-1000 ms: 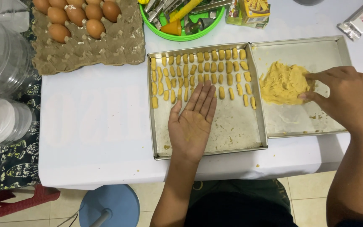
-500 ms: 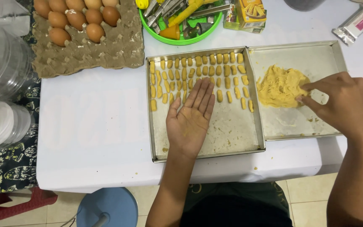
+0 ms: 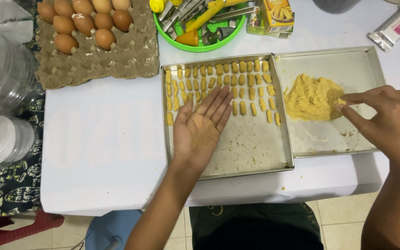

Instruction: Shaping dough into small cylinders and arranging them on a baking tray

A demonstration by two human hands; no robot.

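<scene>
This looks like a home kitchen where someone bakes. A white counter [image 3: 103, 153] holds two metal baking trays [image 3: 255, 162], one with rows of small dough pieces [image 3: 237, 81] and one with a lump of yellow dough [image 3: 311, 97]. A carton of brown eggs [image 3: 89, 28] and a green bowl of kitchen tools [image 3: 200, 23] sit close by.

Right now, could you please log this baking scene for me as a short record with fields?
left hand: open, palm up, over left tray
right hand: fingertips pinching at dough
dough: heap in right tray
left tray: rows of small dough pieces at far end
behind trays: egg carton, green bowl of tools
</scene>
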